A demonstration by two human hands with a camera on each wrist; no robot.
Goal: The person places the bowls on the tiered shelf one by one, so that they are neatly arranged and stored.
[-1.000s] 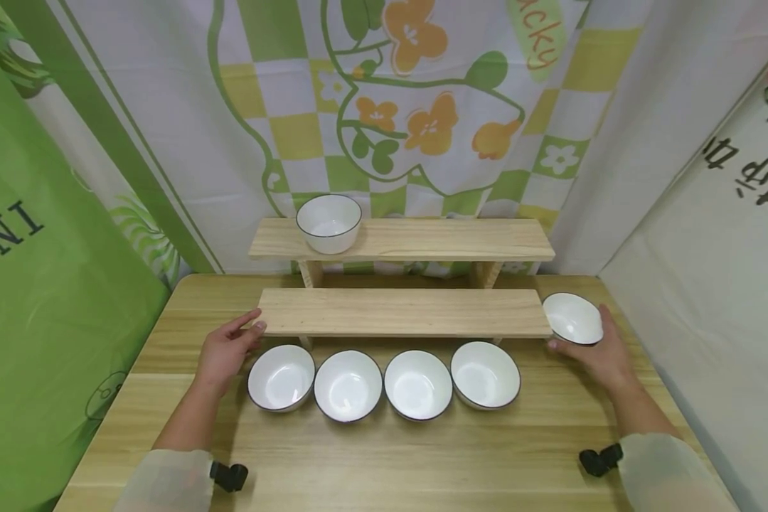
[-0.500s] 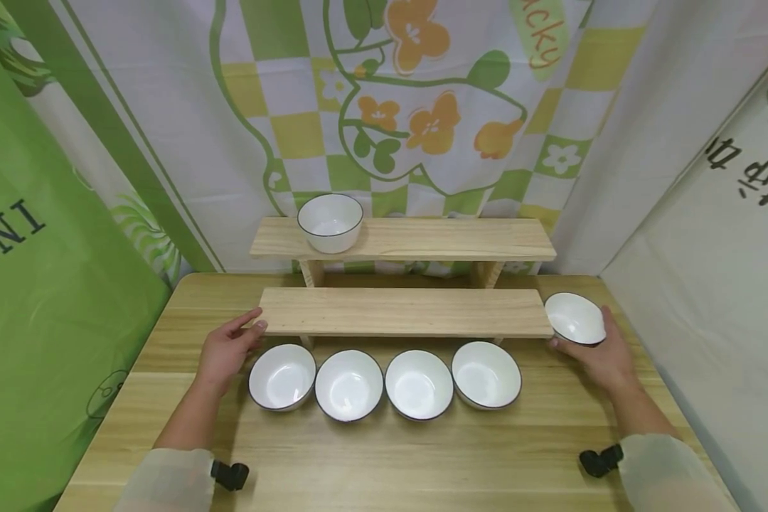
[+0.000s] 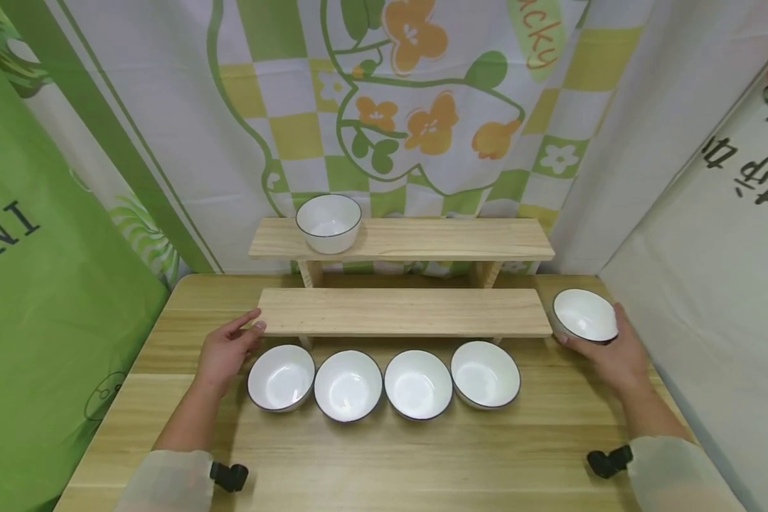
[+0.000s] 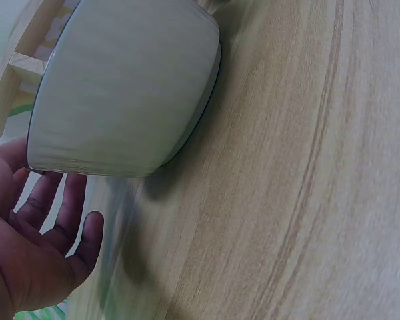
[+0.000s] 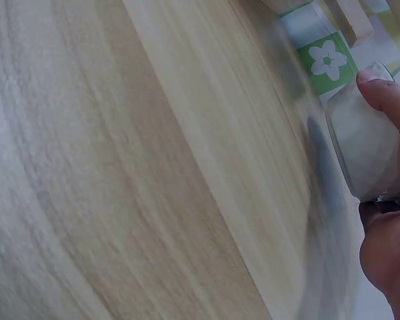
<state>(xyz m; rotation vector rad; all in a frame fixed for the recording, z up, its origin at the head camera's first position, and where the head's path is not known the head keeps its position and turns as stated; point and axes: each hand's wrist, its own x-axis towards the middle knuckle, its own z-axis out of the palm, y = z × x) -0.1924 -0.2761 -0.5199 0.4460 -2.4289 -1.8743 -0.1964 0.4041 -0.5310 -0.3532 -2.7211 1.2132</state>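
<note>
My right hand [image 3: 624, 355] grips a white bowl [image 3: 585, 315] with a dark rim, just past the right end of the lower wooden shelf. In the right wrist view the thumb lies along the side of this bowl [image 5: 367, 140], which is tilted and appears raised off the table. My left hand [image 3: 225, 352] is at the left end of the lower shelf [image 3: 397, 313], index finger and thumb at its edge. In the left wrist view the left hand [image 4: 37, 247] has its other fingers loosely bent, partly hidden behind a nearby bowl [image 4: 120, 87].
Several matching bowls stand in a row before the shelf, from the leftmost bowl [image 3: 281, 378] to the rightmost bowl [image 3: 485, 375]. Another bowl [image 3: 329, 224] sits on the upper shelf [image 3: 448, 238], left side. Curtains [image 3: 422, 163] surround the wooden table [image 3: 397, 462].
My right hand has moved slightly to the right with the bowl, away from the end of the lower shelf. The left hand and the other bowls have stayed put.
</note>
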